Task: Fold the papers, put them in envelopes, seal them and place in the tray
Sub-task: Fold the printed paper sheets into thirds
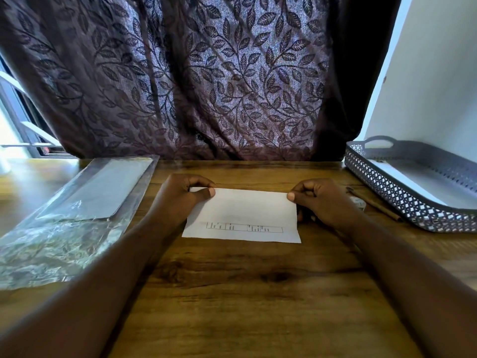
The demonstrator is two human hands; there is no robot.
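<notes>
Your two forearms come in from the bottom corners of the frame over the wooden tabletop [245, 293], meeting at mid-frame. There, your left hand [180, 196] pinches the upper left corner of the paper [242, 215], thumb on top and fingers curled under the edge. Your right hand [320, 200] does the same at the upper right corner, thumb pressed on the sheet. The paper lies flat at the centre of the frame, white, with a thin printed strip of boxes along its lower part, near edge resting on the wood. Left of frame, a clear plastic sleeve [64, 228] sprawls on the tabletop with a stack of grey envelopes [103, 189] inside it. Right of frame, the grey perforated tray [402, 200] sits at the tabletop's edge, something white and flat inside. Just beside your right hand, a brown pencil [374, 204] lies touching the tray's near wall. A dark leaf-patterned curtain [206, 73] fills the top.
</notes>
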